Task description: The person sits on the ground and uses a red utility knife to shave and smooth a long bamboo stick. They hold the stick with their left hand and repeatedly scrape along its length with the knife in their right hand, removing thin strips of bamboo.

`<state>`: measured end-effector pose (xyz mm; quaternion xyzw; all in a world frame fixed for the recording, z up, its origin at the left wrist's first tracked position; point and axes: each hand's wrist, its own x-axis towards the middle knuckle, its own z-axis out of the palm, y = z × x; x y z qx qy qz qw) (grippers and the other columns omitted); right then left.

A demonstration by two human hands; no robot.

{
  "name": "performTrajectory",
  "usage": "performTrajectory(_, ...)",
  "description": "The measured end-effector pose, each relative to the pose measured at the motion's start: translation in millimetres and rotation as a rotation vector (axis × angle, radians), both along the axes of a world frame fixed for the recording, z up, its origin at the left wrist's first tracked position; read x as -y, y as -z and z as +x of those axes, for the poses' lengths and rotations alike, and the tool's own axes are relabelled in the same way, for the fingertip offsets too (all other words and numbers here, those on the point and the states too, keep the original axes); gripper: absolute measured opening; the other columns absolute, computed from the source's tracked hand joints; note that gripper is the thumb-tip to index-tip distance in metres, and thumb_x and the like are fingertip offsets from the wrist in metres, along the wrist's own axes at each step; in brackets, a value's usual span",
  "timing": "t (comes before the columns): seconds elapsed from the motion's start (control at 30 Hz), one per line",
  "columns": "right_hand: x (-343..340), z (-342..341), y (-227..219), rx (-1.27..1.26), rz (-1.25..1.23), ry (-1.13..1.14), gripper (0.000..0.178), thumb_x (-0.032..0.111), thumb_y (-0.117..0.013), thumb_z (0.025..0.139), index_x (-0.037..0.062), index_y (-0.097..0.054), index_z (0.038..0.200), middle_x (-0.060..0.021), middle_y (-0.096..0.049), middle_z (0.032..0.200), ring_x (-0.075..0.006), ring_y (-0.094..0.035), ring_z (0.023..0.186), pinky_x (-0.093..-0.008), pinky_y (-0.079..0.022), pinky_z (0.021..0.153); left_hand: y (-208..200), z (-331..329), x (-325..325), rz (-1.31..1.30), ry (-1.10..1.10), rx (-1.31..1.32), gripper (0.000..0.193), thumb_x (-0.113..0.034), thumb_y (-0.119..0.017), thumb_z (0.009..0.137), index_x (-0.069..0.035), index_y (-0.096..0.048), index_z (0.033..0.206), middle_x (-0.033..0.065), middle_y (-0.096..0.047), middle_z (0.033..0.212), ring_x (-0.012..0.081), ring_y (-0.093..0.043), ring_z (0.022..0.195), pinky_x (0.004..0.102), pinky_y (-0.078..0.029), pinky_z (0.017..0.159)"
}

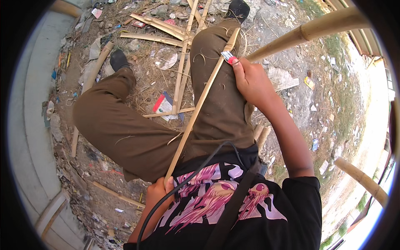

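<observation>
A long thin bamboo strip [200, 104] runs slantwise across the person's right thigh, its lower end gripped in the closed left hand [157, 192] near the waist, while the right hand [250, 81] is closed around a small knife [228, 57] with a red-and-white handle, pressed to the strip's upper part. To the right a thick bamboo pole [316, 27] crosses above open, bare ground. Between the legs lie split bamboo slats [160, 26] and a flat red-and-white packet [160, 104], with a grey concrete curb [29, 104] edging the littered left side.

Dirt ground [333, 104]: bamboo strips [158, 25], dry straw, litter scraps, prob. red-white wrapper [160, 104].
</observation>
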<state>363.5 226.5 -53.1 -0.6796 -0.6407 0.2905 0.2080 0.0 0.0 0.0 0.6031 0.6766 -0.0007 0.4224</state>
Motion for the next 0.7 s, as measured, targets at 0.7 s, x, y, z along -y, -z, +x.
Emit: performTrajectory(0.7,21.9,7.4,21.4,-0.441,0.098,0.071,0.03,0.028,-0.047,0.111,0.0011,-0.056,0.1,-0.0225,-0.06,0.079,-0.0395,-0.058,0.07,-0.0443,-0.045,0.068,-11.9,8.8,-3.8,0.003,-0.052,0.058,0.046,-0.036,-0.057,0.109,0.005,-0.064,0.087,0.0216,-0.057,0.061,0.0367,-0.062,0.059,0.046,-0.046,0.057)
